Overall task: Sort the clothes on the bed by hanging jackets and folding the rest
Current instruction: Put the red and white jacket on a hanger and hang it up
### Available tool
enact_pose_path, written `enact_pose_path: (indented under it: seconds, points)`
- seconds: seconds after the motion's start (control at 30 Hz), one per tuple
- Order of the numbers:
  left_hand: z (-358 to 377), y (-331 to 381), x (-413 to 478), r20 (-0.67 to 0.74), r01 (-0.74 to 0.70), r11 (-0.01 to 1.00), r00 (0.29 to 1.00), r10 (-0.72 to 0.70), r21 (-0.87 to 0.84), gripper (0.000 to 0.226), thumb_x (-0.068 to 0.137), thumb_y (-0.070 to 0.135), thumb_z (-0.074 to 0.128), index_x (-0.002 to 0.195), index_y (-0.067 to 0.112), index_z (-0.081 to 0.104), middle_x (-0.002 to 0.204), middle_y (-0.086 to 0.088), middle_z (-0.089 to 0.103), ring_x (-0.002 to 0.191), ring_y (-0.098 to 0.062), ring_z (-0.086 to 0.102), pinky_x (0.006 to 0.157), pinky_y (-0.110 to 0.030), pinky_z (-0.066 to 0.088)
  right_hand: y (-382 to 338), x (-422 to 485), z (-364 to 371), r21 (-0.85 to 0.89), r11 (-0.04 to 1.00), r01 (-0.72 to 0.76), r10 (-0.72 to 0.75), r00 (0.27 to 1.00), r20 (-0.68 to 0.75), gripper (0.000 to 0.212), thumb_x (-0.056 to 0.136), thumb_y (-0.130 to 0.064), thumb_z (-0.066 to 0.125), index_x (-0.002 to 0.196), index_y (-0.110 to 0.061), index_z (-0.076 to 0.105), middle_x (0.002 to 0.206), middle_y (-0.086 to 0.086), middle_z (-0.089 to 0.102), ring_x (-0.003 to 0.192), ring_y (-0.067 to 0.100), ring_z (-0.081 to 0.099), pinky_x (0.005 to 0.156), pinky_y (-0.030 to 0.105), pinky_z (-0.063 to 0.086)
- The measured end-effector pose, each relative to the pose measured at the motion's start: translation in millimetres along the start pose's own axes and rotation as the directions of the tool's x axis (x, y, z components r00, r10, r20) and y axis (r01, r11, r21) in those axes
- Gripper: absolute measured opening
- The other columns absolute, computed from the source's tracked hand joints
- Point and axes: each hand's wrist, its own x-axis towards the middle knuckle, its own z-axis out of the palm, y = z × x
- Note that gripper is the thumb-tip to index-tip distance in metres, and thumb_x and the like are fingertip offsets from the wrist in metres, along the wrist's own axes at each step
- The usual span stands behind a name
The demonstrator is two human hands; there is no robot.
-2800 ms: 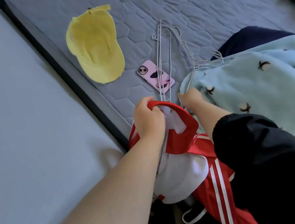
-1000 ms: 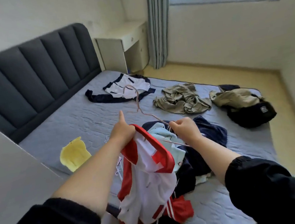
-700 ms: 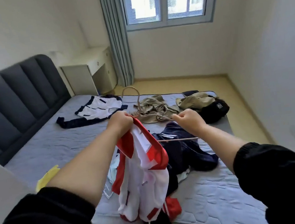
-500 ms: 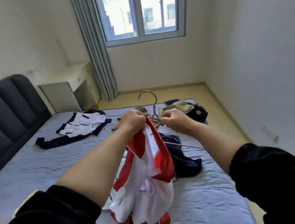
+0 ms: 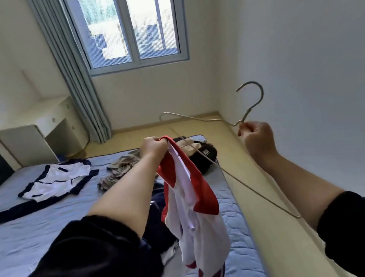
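Note:
My left hand [image 5: 154, 147] grips the red collar of a red-and-white jacket [image 5: 195, 217], which hangs down in front of me over the bed [image 5: 27, 228]. My right hand [image 5: 257, 139] pinches a thin metal hanger [image 5: 224, 172] just below its hook, out to the right by the wall. The hanger's far arm reaches back toward the jacket collar. Whether it is inside the collar cannot be told. A white-and-navy jacket [image 5: 51, 183] lies spread on the bed.
A khaki garment [image 5: 121, 169] and a black-and-tan pile [image 5: 201, 152] lie at the bed's far end, dark navy clothes [image 5: 160, 212] below my left arm. A white desk [image 5: 38, 135], grey curtain [image 5: 71, 66] and window stand beyond. The right wall is close.
I have lifted the jacket and hanger off the bed and turned right. My right hand has swung the hanger apart from the collar toward the wall.

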Motion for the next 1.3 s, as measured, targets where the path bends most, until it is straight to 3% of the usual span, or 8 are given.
enact_pose_path:
  seconds: [0.17, 0.27, 0.4, 0.5, 0.63, 1.0, 1.13, 1.3]
  points:
    - [61.4, 10.7, -1.7, 0.031, 0.149, 0.983, 0.989, -0.147, -0.108, 0.021, 0.078, 0.017, 0.054, 0.057, 0.018, 0.059, 0.064, -0.002, 0.056, 0.067, -0.024, 0.053, 0.064, -0.027, 0.042, 31.0, -2.0, -42.9, -0.031, 0.999, -0.024, 0.022, 0.998, -0.064, 0.042, 0.096, -0.014, 0.049, 0.063, 0.011, 0.047, 0.052, 0.008, 0.037, 0.050, 0.016, 0.033, 0.050, 0.026, 0.025]
    - [88.3, 22.7, -1.3, 0.091, 0.158, 0.978, 0.985, -0.147, -0.138, 0.029, 0.077, 0.017, 0.052, 0.050, 0.018, 0.059, 0.060, -0.001, 0.057, 0.064, -0.023, 0.054, 0.054, -0.026, 0.040, 51.4, -7.7, -67.0, -0.115, 0.992, -0.054, 0.047, 0.997, -0.069, 0.042, 0.095, -0.013, 0.049, 0.058, 0.003, 0.040, 0.050, 0.004, 0.033, 0.050, 0.016, 0.028, 0.050, 0.027, 0.022]
    - [107.3, 37.9, 0.1, 0.120, 0.145, 0.972, 0.985, -0.124, -0.186, 0.021, 0.069, 0.030, 0.052, 0.058, 0.023, 0.069, 0.071, -0.002, 0.066, 0.074, -0.026, 0.061, 0.073, -0.031, 0.052, 74.0, -14.7, -102.8, -0.151, 0.980, -0.126, 0.109, 0.987, -0.117, 0.043, 0.095, -0.013, 0.049, 0.055, -0.001, 0.038, 0.048, -0.001, 0.030, 0.044, 0.011, 0.025, 0.045, 0.026, 0.021]
    - [117.2, 51.6, 2.8, 0.175, 0.061, 0.987, 0.984, -0.034, -0.151, 0.021, 0.083, 0.036, 0.057, 0.090, 0.024, 0.073, 0.079, 0.000, 0.067, 0.078, -0.025, 0.062, 0.075, -0.032, 0.053, 84.9, -28.4, -125.0, -0.184, 0.970, -0.158, 0.134, 0.982, -0.136, 0.043, 0.095, -0.012, 0.049, 0.054, -0.004, 0.037, 0.049, 0.001, 0.030, 0.043, 0.009, 0.023, 0.042, 0.019, 0.018]
    - [124.5, 66.5, 11.2, 0.174, -0.066, 0.994, 0.981, 0.082, -0.092, 0.025, 0.089, 0.034, 0.058, 0.067, 0.023, 0.063, 0.067, 0.001, 0.060, 0.072, -0.026, 0.060, 0.075, -0.034, 0.052, 92.3, -44.1, -145.7, -0.167, 0.963, -0.213, 0.179, 0.963, -0.200, 0.043, 0.095, -0.010, 0.048, 0.056, 0.004, 0.034, 0.050, 0.003, 0.028, 0.043, 0.009, 0.021, 0.042, 0.019, 0.016]
    - [158.0, 83.3, 12.5, 0.197, -0.224, 0.970, 0.959, 0.202, 0.096, 0.017, 0.086, 0.023, 0.059, 0.078, 0.012, 0.069, 0.072, -0.008, 0.062, 0.070, -0.027, 0.057, 0.064, -0.030, 0.043, 93.7, -74.2, -168.8, -0.159, 0.957, -0.244, 0.195, 0.942, -0.272, 0.043, 0.095, -0.010, 0.048, 0.058, 0.006, 0.034, 0.053, 0.007, 0.029, 0.048, 0.014, 0.024, 0.046, 0.025, 0.016]
    - [174.8, 100.7, -2.7, 0.312, -0.389, 0.912, 0.889, 0.335, 0.129, 0.020, 0.084, 0.022, 0.058, 0.066, 0.014, 0.063, 0.070, -0.010, 0.058, 0.070, -0.027, 0.051, 0.061, -0.028, 0.034, 94.7, -77.9, -171.8, -0.271, 0.935, -0.230, 0.159, 0.953, -0.259, 0.046, 0.093, -0.013, 0.050, 0.052, -0.011, 0.029, 0.047, -0.004, 0.026, 0.044, 0.009, 0.022, 0.046, 0.023, 0.016]
    - [190.9, 120.4, -31.2, 0.457, -0.605, 0.789, 0.733, 0.503, 0.102, 0.015, 0.081, 0.017, 0.060, 0.086, 0.013, 0.074, 0.089, -0.012, 0.068, 0.084, -0.029, 0.059, 0.068, -0.027, 0.039, 93.4, -73.2, -165.2, -0.314, 0.927, -0.206, 0.131, 0.961, -0.245, 0.051, 0.093, -0.015, 0.052, 0.049, -0.018, 0.028, 0.041, -0.009, 0.027, 0.041, 0.008, 0.025, 0.044, 0.020, 0.018]
